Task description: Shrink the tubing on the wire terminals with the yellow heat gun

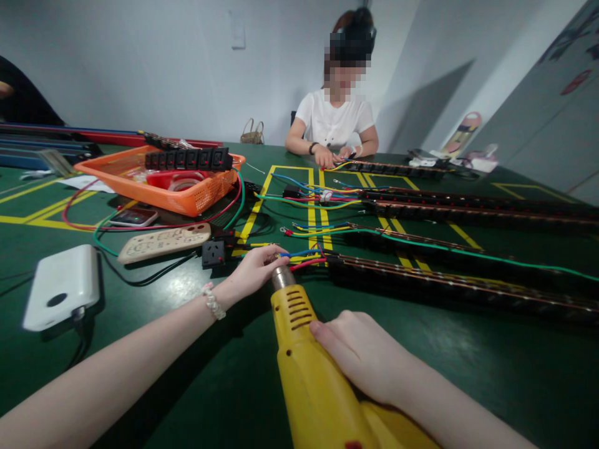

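My right hand (360, 352) is closed around a yellow heat gun (304, 368), which points away from me. Its metal nozzle (282, 278) sits just below the fingers of my left hand (253, 271). Those fingers are pinched on the ends of wires (309, 254), with blue and red ones showing; the very tips are hidden behind my fingers and the nozzle. The wires run right into a long black socket strip (421, 284) with copper-coloured bars along it. Behind it lies another strip with a green wire (468, 252) along its length.
An orange basket (187, 201) holding socket modules (187, 160) stands at back left. Nearer are a beige patterned case (163, 242), a black socket (213, 254) and a white power bank (63, 287). More strips (468, 209) lie at right. Across the table a person (337, 118) handles wires.
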{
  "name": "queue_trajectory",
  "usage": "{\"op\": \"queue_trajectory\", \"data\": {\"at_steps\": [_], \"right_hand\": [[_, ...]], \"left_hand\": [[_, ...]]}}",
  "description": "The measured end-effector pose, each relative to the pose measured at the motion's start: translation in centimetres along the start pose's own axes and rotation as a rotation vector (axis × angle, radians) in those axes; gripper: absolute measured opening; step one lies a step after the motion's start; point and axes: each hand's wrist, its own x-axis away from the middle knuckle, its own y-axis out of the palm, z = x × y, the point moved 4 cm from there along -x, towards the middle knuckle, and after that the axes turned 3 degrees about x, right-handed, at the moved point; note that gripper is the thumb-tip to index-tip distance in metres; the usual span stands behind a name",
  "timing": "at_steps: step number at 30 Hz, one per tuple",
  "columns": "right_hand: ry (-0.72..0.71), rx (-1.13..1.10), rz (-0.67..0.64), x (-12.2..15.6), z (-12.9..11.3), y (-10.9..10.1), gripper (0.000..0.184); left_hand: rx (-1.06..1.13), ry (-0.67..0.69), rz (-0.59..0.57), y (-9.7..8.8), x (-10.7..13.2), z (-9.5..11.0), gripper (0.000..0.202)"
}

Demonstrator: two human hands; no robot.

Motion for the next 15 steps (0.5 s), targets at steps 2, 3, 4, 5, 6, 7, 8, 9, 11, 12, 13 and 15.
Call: {"op": "queue_trajectory", "data": {"at_steps": [2,3,4,5,6,7,8,9,11,12,13,15], "right_hand": [[-0.015,0.007,0.003,-0.1,-0.2,0.1,0.072],[-0.020,0.005,0.000,-0.1,-0.3,0.1,0.072],[-0.023,0.000,-0.004,0.0,-0.3,0.1,0.072],[-0.027,-0.006,-0.009,0.1,-0.3,0.1,0.071],[-0.034,-0.012,-0.012,0.2,-0.2,0.1,0.070],[-0.039,-0.019,-0.013,0.2,-0.2,0.1,0.070],[-0.040,-0.029,-0.013,0.3,-0.1,0.0,0.069],[-0.036,-0.042,-0.016,0.4,0.1,0.0,0.068],[-0.004,-0.077,-0.023,0.6,0.5,-0.1,0.068],[0.019,-0.096,-0.023,0.6,0.8,-0.1,0.067],[0.038,-0.116,-0.024,0.7,1.2,-0.1,0.067],[0.054,-0.139,-0.018,1.0,1.9,-0.1,0.065]], "left_hand": [[-0.004,0.005,0.002,-0.1,0.0,-0.1,0.034],[-0.004,0.001,0.001,-0.1,0.0,-0.1,0.035],[-0.005,-0.002,0.002,-0.1,0.0,-0.2,0.035],[-0.006,-0.005,0.004,-0.1,0.0,-0.2,0.035],[-0.006,-0.006,0.003,-0.1,0.0,-0.3,0.035],[-0.006,-0.007,0.003,-0.1,-0.1,-0.3,0.035],[-0.003,-0.008,0.004,0.0,-0.1,-0.3,0.034],[0.005,-0.010,0.002,0.0,0.0,-0.4,0.033],[0.039,-0.022,-0.014,0.1,0.0,-0.4,0.031],[0.062,-0.027,-0.032,0.1,0.0,-0.4,0.031],[0.089,-0.031,-0.059,0.1,0.0,-0.5,0.030],[0.146,-0.036,-0.137,0.0,0.0,-0.5,0.030]]}}
